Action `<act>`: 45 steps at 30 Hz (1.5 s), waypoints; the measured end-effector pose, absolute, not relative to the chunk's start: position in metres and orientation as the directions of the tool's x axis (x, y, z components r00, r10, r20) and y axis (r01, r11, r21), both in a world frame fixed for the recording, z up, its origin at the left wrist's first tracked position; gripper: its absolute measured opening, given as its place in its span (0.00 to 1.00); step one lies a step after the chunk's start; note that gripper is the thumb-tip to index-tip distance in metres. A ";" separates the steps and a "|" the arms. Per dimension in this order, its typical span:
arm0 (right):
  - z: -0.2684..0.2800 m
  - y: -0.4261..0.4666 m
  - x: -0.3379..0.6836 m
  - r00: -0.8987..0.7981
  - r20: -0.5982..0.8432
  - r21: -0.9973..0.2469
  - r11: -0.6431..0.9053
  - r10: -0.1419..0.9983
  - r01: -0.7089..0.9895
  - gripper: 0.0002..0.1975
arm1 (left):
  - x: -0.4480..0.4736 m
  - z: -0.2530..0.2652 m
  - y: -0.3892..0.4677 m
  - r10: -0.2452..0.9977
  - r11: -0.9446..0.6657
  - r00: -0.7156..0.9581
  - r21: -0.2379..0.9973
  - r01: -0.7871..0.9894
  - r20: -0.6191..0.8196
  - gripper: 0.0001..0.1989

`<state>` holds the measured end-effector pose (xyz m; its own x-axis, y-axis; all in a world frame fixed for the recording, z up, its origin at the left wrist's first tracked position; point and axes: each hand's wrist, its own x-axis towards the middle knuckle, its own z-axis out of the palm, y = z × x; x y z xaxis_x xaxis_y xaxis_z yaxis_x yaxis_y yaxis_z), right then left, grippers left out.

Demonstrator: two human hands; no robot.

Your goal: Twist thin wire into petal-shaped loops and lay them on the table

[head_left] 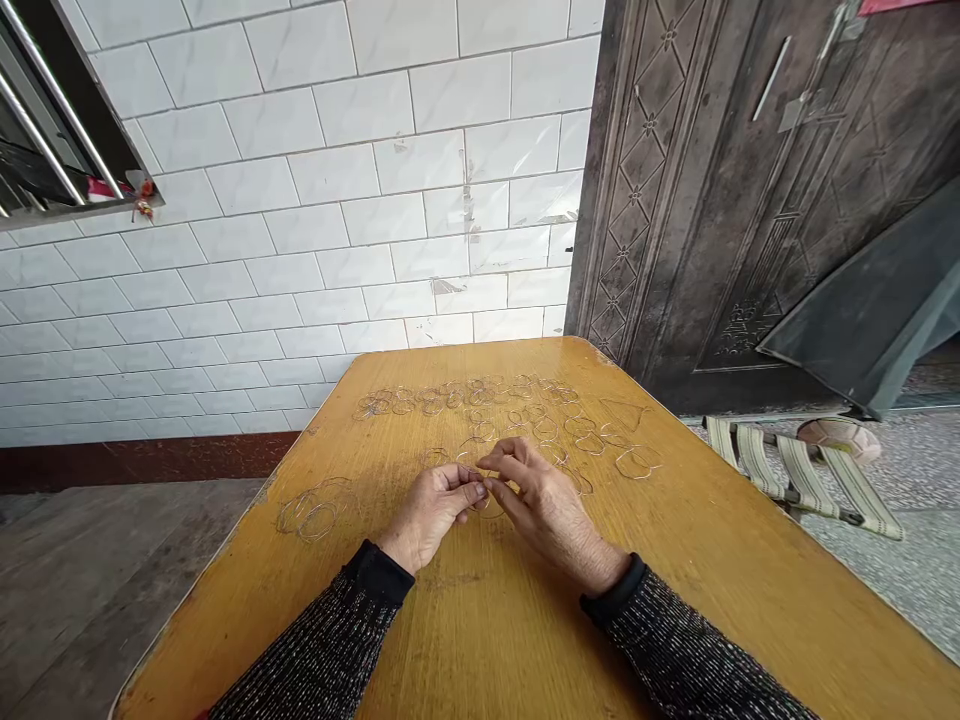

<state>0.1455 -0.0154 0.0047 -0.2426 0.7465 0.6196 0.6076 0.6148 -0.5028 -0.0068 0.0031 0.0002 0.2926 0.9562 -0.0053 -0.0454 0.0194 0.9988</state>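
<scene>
My left hand [439, 508] is closed in a pinch, thumb against the forefinger, on a thin wire loop [491, 514]. Part of the loop shows just below the fingertips; the rest is hidden by the hands. Touching the same wire from the other side, my right hand [546, 505] has its thumb and forefinger tips close together on it. Just beyond both hands lie several bent wire loops [637, 462]. Left of my left hand is a separate bunch of wire rings [315, 515].
The yellow wooden table [525, 640] reaches a white tiled wall [300, 190]. Rows of wire loops [450, 395] lie across its far half. On the right stand a dark carved door [675, 230] and a low strap seat [802, 470], with a ball [840, 438] behind it.
</scene>
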 end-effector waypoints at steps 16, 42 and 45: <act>0.005 -0.011 0.150 -0.327 0.566 -0.541 0.640 0.757 0.546 0.13 | -0.008 -0.006 0.008 0.915 0.256 0.385 0.910 -0.325 -0.120 0.11; 0.001 -0.008 0.146 -0.194 0.480 -0.802 0.518 0.855 0.299 0.09 | -0.007 -0.005 0.006 0.941 0.201 0.328 0.920 -0.336 -0.086 0.09; -0.001 -0.004 0.148 -0.067 0.427 -0.869 0.430 0.902 0.245 0.14 | -0.006 -0.007 0.004 0.936 0.159 0.344 0.958 -0.238 -0.070 0.08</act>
